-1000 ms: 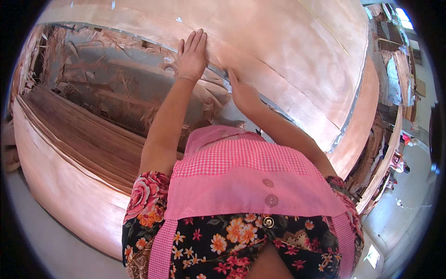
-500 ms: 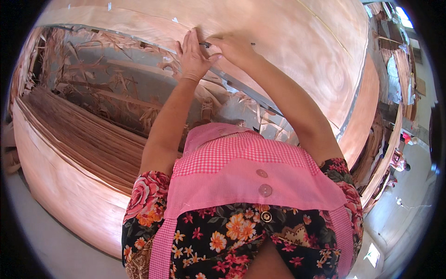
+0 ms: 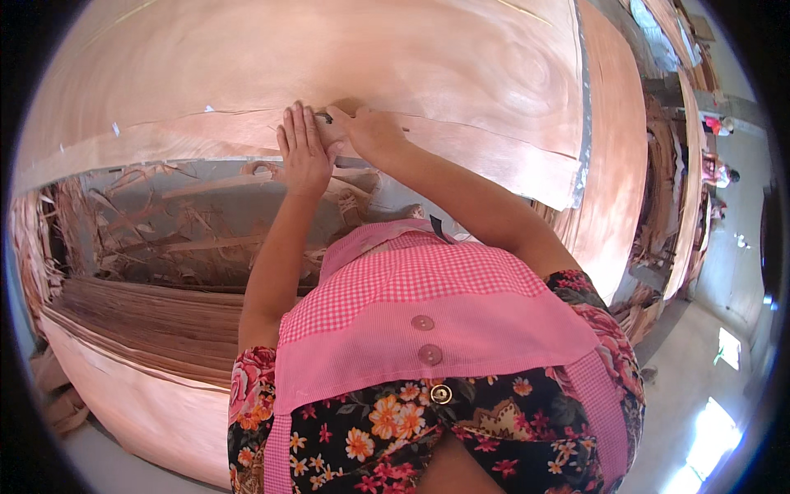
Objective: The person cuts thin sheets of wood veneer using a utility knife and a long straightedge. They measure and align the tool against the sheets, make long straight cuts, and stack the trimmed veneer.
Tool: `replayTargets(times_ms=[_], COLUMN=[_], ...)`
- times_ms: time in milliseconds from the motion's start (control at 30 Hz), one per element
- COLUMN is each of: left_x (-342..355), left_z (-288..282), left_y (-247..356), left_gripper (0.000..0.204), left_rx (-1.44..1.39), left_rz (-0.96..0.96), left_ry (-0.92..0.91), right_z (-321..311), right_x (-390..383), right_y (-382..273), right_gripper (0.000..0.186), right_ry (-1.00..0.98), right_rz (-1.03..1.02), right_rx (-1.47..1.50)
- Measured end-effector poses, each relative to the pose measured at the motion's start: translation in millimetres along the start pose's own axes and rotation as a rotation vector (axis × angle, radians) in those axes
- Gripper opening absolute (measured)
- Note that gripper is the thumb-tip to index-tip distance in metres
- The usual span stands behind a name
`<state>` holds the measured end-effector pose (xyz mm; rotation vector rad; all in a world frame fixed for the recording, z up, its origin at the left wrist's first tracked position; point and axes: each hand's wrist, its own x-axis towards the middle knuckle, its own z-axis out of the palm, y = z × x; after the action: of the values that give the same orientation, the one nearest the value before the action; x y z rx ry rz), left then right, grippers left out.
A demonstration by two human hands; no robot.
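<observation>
A broad sheet of pinkish-tan wood veneer [image 3: 395, 66] lies in front of me, with an uneven seam running across its near part. My left hand [image 3: 306, 156] rests flat on the near strip of veneer [image 3: 485, 148], fingers stretched out across the seam. Just right of it, my right hand [image 3: 370, 136] is closed round a small dark-tipped tool [image 3: 326, 118], mostly hidden by the fingers. The tool's dark tip shows between the two hands, close to the seam. Small white tape bits [image 3: 209, 109] sit along the seam to the left.
A stack of veneer sheets [image 3: 148, 329] stands at the near left. Torn veneer scraps [image 3: 189, 214] litter the floor below the work surface. More veneer sheets [image 3: 613, 148] lie to the right. Beyond them, other people [image 3: 717, 169] are small in the far right.
The view has turned, so the sheet's near edge now runs more level. Both hands have shifted right along the seam, away from the tape bits. The right hand keeps its tool.
</observation>
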<state>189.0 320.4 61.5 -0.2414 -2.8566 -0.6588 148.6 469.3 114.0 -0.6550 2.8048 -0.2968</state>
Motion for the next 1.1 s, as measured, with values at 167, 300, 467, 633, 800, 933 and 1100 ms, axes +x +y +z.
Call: replayTargets(times_ms=[167, 300, 467, 633, 800, 933, 1100], left_x=[-11.0, -31.1, -100.8, -193.1, -265.1, -273.3, -294.2], left_z=[90.5, 268.3, 592.2, 946.2, 1236.7, 1352.6, 1392.1], left_y=[92.7, 285.2, 634.0, 958.1, 1208.2, 1342.3, 1418.7], left_gripper=[0.074, 0.070, 0.070, 0.077, 0.078, 0.075, 0.074], left_rx=[0.077, 0.083, -0.197, 0.178, 0.316, 0.318, 0.326], left_rz=[0.062, 0.176, 0.068, 0.001, 0.013, 0.051, 0.056], left_ry=[-0.080, -0.091, -0.154, -0.138, -0.082, -0.047, -0.030], right_z=[-0.2, 81.9, 198.5, 363.0, 457.9, 497.2, 422.1], right_x=[-116.6, -282.4, -461.2, -767.1, -1040.4, -1200.0, -1344.2], right_y=[171.2, 436.7, 739.0, 1192.1, 1576.9, 1826.5, 1956.8], right_gripper=[0.032, 0.044, 0.044, 0.042, 0.056, 0.053, 0.047], right_ry=[-0.136, 0.057, 0.021, 0.127, -0.071, 0.088, -0.391], right_rz=[0.429, 0.281, 0.160, 0.207, 0.286, 0.206, 0.541], right_rx=[0.403, 0.093, -0.150, 0.162, -0.122, -0.065, -0.299])
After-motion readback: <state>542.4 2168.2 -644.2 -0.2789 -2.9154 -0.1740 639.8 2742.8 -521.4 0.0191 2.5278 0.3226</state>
